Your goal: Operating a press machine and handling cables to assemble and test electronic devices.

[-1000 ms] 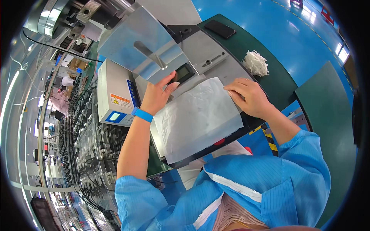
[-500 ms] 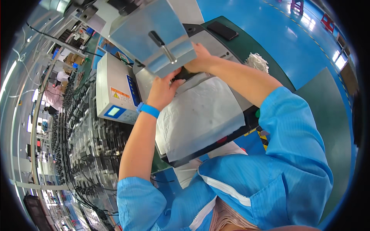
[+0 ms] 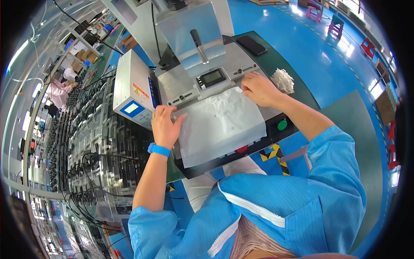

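White sheet (image 3: 220, 125) flat on machine bed (image 3: 276, 116), left hand (image 3: 166, 126), right hand (image 3: 258, 90) pressing edges.

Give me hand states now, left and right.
Left hand: open, flat on the white sheet's left edge.
Right hand: fingers curled, pressing the sheet's far corner.

You have one white sheet (image 3: 220, 125) in front of you, lying on one grey machine (image 3: 202, 82) with one small screen (image 3: 214, 77), one green button (image 3: 282, 124) and one red button (image 3: 241, 149). Beside it you can count one white box (image 3: 131, 93) with a blue panel, one black phone (image 3: 252, 45) and one heap of white scraps (image 3: 282, 80). You wear one blue wristband (image 3: 159, 150), and two small stools (image 3: 327, 19) stand far off on the blue floor.
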The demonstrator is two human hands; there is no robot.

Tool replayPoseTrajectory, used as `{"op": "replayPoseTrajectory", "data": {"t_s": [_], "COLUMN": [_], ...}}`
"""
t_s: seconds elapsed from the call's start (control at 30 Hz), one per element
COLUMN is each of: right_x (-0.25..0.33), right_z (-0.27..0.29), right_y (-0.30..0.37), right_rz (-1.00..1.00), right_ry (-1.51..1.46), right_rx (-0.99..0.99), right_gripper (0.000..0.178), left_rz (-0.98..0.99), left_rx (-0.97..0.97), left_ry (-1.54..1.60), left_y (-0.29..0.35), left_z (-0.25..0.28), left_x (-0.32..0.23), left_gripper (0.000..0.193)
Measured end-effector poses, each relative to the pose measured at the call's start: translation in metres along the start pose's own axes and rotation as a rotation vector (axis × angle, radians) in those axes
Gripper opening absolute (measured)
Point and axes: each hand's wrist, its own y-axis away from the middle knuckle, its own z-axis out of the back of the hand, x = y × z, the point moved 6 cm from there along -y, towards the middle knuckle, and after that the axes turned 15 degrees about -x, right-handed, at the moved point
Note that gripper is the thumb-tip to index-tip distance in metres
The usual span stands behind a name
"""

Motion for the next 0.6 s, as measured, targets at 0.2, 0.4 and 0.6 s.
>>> {"op": "replayPoseTrajectory", "data": {"t_s": [0.2,0.4,0.6], "right_x": [0.011,-0.045,-0.071], "right_z": [0.02,0.02,0.016], "right_y": [-0.023,-0.059,-0.056], "right_rz": [0.0,-0.252,-0.234], "right_ry": [-0.229,-0.161,-0.021], "right_rx": [-0.141,-0.208,-0.24], "right_gripper": [0.003,0.007,0.02], "left_rz": [0.085,0.099,0.126], "left_rx": [0.004,-0.1,-0.119], "left_ry": [0.008,0.162,0.066], "left_y": [0.012,-0.044,-0.061], "left_z": [0.008,-0.015,-0.033], "left_x": [0.009,0.005,0.014], "left_gripper": [0.011,0.007,0.016]}}
